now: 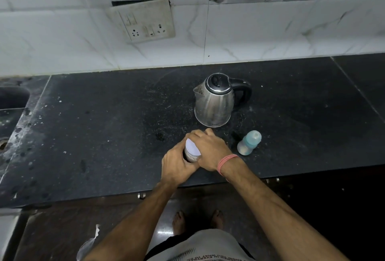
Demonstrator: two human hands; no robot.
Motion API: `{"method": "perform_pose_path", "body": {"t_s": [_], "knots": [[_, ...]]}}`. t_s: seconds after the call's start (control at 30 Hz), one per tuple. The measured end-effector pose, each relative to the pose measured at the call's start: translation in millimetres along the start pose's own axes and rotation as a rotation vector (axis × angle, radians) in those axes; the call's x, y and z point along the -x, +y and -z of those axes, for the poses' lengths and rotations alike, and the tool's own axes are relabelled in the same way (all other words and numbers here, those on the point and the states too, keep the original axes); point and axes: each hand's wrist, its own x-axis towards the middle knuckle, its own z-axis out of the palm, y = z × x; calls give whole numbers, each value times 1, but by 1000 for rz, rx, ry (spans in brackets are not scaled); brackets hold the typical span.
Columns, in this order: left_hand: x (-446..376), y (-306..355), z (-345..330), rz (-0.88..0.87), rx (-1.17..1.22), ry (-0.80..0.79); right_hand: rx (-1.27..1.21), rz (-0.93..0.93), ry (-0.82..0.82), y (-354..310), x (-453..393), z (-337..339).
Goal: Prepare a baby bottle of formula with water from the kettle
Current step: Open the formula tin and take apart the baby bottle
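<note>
In the head view we see both hands on a small round formula tin with a pale, flat lid [192, 150], which stands on the dark speckled stone desk [104, 135] near its front edge. The left hand [177, 165] wraps its fingers round the tin's side to steady it, while the right hand [210, 150], with a pink band at the wrist, curls over the far rim of the lid. We judge that the step in hand is opening the tin, so the task is at an early stage. The stainless-steel electric kettle with a black lid and handle [214, 102] stands just behind the hands, lid down. The small clear baby bottle with a pale blue cap [249, 143] stands just to the right of the hands, capped and untouched. Next we would need to lift or twist the lid free while the left hand keeps the tin from sliding, then uncap the bottle. Whether the lid screws or presses on, we cannot tell.
</note>
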Motion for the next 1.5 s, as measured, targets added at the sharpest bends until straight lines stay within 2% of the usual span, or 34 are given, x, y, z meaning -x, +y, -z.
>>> {"method": "perform_pose_path", "body": {"t_s": [0.17,0.33,0.47,0.93,1.23,1.4,1.5], "knots": [[1,2,-2,18,-1,13,-63,-16,-66,-3,-6,6],[5,10,1,16,19,17,94,-138,24,-10,-6,9],[6,9,0,45,13,23,101,-71,35,-11,-6,12],[5,6,-3,67,-2,35,107,195,-91,-6,-13,23],[6,9,-4,98,13,31,154,322,-66,-1,-15,17],[5,7,-5,98,17,38,73,334,-110,5,-11,20],[5,6,-5,71,31,36,76,192,-148,2,-8,25]]}}
